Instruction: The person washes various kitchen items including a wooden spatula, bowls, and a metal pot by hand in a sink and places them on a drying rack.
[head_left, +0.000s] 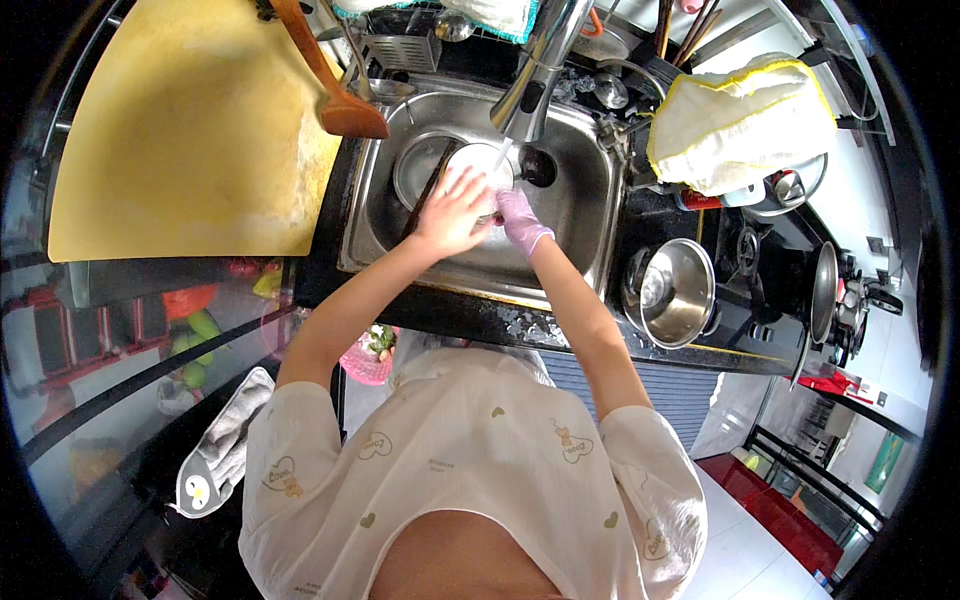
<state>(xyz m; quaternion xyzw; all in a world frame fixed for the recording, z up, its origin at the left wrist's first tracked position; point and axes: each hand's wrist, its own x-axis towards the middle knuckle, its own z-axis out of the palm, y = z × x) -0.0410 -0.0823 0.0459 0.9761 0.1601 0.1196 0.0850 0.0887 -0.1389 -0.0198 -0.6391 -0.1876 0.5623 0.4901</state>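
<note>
Water runs from the metal faucet (531, 94) onto a round white dish (480, 159) in the stainless steel sink (574, 217). My left hand (452, 214), bare, lies spread over the left and lower part of this dish. On my right hand (519, 217) is a thin pink-purple glove; its fingers are at the dish's lower right edge, and their grip is partly hidden. Behind and left of the dish, a metal bowl or basin (411, 169) rests in the sink, with a dark, straight-edged item (431, 184) slanting across it. The dark drain (538, 168) shows right of the dish.
A yellowish cutting board (195, 142) stands left of the sink, with a wooden spatula (352, 116) hanging over its right side. Right of the sink are a stainless steel pot (679, 292), a yellow-edged white cloth (739, 124) and a pan (824, 292). A grey towel (225, 442) hangs lower left.
</note>
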